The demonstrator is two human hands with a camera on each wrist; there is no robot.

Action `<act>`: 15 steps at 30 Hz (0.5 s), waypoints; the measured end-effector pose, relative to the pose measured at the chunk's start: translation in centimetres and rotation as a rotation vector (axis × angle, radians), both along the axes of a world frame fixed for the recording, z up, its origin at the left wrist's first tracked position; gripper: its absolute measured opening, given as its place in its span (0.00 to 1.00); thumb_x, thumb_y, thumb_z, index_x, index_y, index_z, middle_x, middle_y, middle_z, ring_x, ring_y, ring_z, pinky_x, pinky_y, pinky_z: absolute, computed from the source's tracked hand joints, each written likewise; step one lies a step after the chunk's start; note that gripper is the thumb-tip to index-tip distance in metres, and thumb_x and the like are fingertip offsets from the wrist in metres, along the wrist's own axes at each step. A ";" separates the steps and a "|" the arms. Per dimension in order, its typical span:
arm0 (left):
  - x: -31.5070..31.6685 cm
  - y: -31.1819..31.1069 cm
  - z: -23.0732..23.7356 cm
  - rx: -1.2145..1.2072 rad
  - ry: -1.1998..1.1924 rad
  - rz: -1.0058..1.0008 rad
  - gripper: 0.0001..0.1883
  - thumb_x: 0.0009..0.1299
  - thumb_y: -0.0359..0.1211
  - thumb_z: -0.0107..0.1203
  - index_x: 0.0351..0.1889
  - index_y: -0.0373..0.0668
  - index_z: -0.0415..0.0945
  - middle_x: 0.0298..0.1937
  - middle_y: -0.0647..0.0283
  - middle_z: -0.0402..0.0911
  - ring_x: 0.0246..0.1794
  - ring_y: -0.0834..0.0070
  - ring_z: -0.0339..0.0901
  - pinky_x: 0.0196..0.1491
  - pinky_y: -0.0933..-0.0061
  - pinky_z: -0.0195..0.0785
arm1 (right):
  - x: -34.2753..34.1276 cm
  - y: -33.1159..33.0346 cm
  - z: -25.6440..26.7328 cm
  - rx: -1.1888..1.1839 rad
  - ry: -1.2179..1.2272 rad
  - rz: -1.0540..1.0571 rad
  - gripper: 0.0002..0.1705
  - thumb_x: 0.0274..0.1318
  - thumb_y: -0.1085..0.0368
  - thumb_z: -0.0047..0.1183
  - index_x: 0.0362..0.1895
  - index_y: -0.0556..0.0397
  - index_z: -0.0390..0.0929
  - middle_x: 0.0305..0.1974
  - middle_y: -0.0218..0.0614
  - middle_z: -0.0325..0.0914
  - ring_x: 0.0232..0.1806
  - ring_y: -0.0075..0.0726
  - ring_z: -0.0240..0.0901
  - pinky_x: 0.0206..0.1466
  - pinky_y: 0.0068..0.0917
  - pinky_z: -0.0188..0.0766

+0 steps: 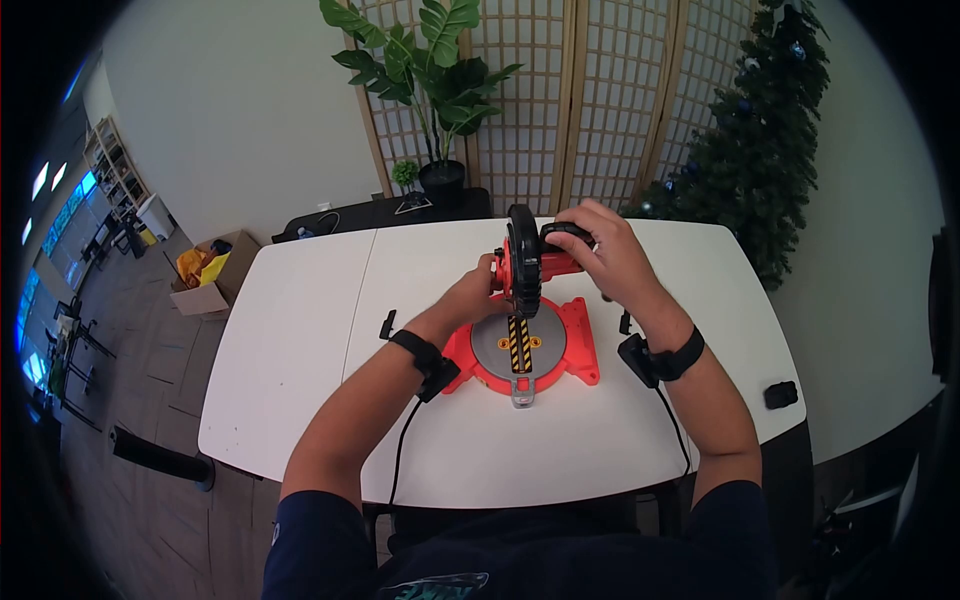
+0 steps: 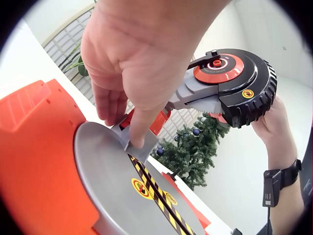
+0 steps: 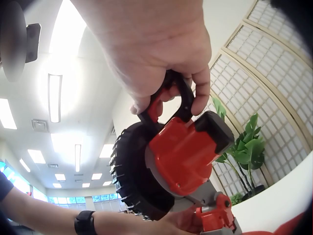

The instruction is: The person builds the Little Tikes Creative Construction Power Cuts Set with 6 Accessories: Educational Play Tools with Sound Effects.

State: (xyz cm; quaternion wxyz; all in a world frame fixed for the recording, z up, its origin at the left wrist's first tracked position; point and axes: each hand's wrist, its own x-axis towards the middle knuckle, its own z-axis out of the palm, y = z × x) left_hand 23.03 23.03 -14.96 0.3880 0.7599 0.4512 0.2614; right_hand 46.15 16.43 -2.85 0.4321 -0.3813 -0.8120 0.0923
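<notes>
A toy miter saw with an orange base (image 1: 580, 345) and a grey round turntable (image 1: 490, 350) stands on the white table. Yellow-and-black striped stickers line the turntable's slot. Its saw head, with a black blade guard (image 2: 252, 83) and red motor housing (image 3: 181, 156), is raised over the back of the base. My right hand (image 1: 610, 255) grips the black handle (image 3: 186, 100) on top, fingers through the loop. At the rear of the turntable, my left hand (image 2: 134, 63) holds the grey-and-red pivot bracket (image 2: 159, 122), thumb in front and fingers behind.
The white table (image 1: 290, 340) extends on both sides of the saw. A small black object (image 1: 780, 395) lies near its right edge. Behind stand a potted plant (image 1: 442, 175), a lattice screen (image 1: 520, 100) and a decorated tree (image 1: 740, 160). A cardboard box (image 1: 235, 265) is on the floor at left.
</notes>
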 end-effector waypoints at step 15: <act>-1.2 -0.4 1.0 0.111 0.095 0.091 0.47 0.52 0.31 0.76 0.66 0.32 0.58 0.56 0.47 0.79 0.61 0.57 0.76 0.64 0.63 0.68 | 0.4 1.8 -0.8 -0.031 0.043 0.119 0.13 0.60 0.62 0.61 0.42 0.58 0.78 0.35 0.38 0.72 0.39 0.40 0.71 0.43 0.33 0.69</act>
